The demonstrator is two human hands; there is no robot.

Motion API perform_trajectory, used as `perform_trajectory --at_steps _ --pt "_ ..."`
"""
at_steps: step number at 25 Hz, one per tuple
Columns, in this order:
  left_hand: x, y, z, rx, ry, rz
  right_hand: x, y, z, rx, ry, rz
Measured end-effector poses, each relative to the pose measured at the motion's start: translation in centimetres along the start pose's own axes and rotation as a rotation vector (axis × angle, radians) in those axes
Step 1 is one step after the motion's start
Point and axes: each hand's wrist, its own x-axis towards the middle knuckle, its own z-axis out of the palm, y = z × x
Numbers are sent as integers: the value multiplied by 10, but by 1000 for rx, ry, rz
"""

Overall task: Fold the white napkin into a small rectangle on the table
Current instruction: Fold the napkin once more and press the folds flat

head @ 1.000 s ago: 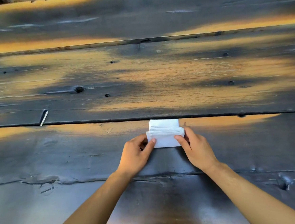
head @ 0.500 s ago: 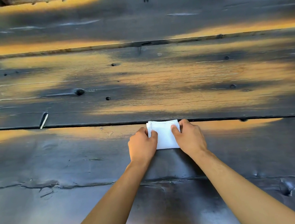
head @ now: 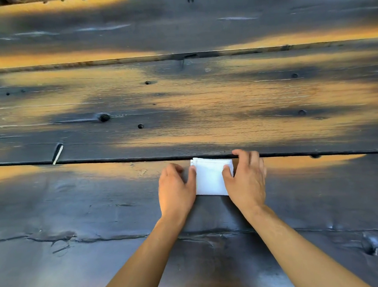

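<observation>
Head view: white napkin (head: 210,179), folded into a small rectangle, flat on the dark wooden table (head: 98,207), far edge along a plank seam. Left hand (head: 175,187) pressing its left edge with the thumb; right hand (head: 246,177) pressing its right edge, fingers relaxed.

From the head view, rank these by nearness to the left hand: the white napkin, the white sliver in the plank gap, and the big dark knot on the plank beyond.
1. White napkin: touching the left hand, on its right.
2. White sliver: to the left, at the plank gap.
3. Dark knot: farther back and to the left.
</observation>
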Motion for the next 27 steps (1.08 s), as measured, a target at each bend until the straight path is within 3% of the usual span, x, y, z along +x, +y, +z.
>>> perform_trajectory --at_steps 3,7,12,27 --pt "11 -42 -18 279 172 208 -1 -13 2 -6 66 -238" --pt "29 -103 -41 550 40 253 3 -20 27 -225 -230 -405" --pt "30 -109 -46 576 19 267 8 -8 51 -408 -237 -423" --pt "30 -111 -48 576 26 280 7 -63 70 -445 -286 -440"
